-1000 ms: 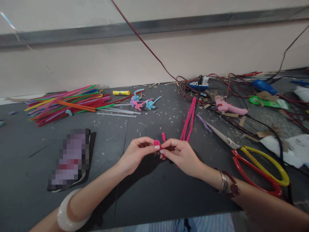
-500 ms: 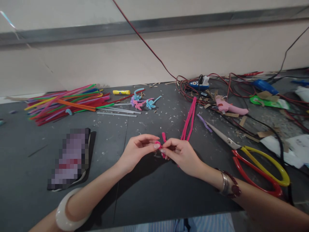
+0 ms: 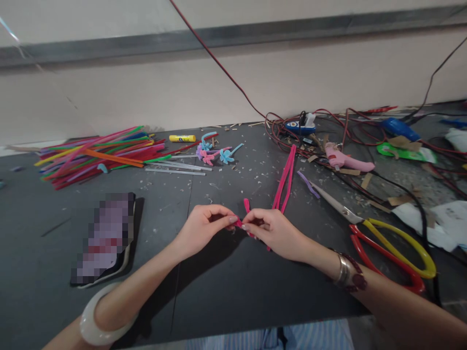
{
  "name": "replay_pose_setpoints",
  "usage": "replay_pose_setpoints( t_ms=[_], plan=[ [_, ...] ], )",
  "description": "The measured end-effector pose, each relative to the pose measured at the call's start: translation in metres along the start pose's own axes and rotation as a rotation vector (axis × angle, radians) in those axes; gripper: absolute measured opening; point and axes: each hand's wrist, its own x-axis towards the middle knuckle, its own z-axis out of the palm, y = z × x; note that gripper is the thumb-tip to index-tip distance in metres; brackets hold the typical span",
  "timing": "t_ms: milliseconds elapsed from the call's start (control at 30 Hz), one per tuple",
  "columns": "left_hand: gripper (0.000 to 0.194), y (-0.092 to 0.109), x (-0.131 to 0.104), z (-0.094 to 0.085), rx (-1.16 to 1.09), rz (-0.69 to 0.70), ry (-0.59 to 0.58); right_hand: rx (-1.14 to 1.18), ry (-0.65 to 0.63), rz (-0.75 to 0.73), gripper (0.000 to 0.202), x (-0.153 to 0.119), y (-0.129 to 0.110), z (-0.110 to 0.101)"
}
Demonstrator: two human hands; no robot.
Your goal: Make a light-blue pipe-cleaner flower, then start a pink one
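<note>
Between my two hands, near the table's centre, is a small piece of bent pink pipe cleaner. My left hand pinches its left end between thumb and fingertips. Just beside it, my right hand pinches the same piece, with a looped part standing up behind the fingers. Longer pink pipe cleaners lie on the table beyond my right hand, partly hidden by it. Small pipe-cleaner flowers in blue and pink rest farther back.
Large scissors with red and yellow handles lie at right, beside a purple scrap. A pink glue gun, tangled cables and paper scraps are behind. Coloured pipe cleaners, a yellow glue stick and a blurred-out flat object are left.
My left fingertips have moved slightly left, away from my right ones, and the pink piece between them now shows straighter. The view has shifted slightly.
</note>
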Motion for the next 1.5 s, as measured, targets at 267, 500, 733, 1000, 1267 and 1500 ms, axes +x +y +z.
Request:
replay_pose_setpoints(
  t_ms=[267,500,733,1000,1267,1500],
  plan=[
    [0.014,0.004,-0.001,0.004,-0.112,-0.041,0.029,-0.303,0.119,-0.226,0.011,-0.002,0.0,0.0],
    [0.012,0.003,-0.002,0.012,-0.212,-0.078,0.055,-0.515,0.227,-0.496,0.02,-0.003,0.012,0.005],
    [0.012,0.005,-0.003,0.014,-0.187,-0.048,0.122,-0.382,0.268,-0.3,0.017,-0.005,0.001,0.006],
    [0.012,0.002,-0.004,0.013,-0.142,-0.036,0.128,0.154,0.04,0.023,0.019,0.004,0.0,-0.002],
    [0.013,0.003,-0.004,0.01,-0.093,-0.033,0.082,0.182,-0.02,0.066,0.017,0.003,-0.001,-0.004],
    [0.015,0.003,-0.001,0.007,-0.133,-0.058,0.044,-0.103,0.169,-0.131,0.013,-0.001,0.001,0.001]
  ],
)
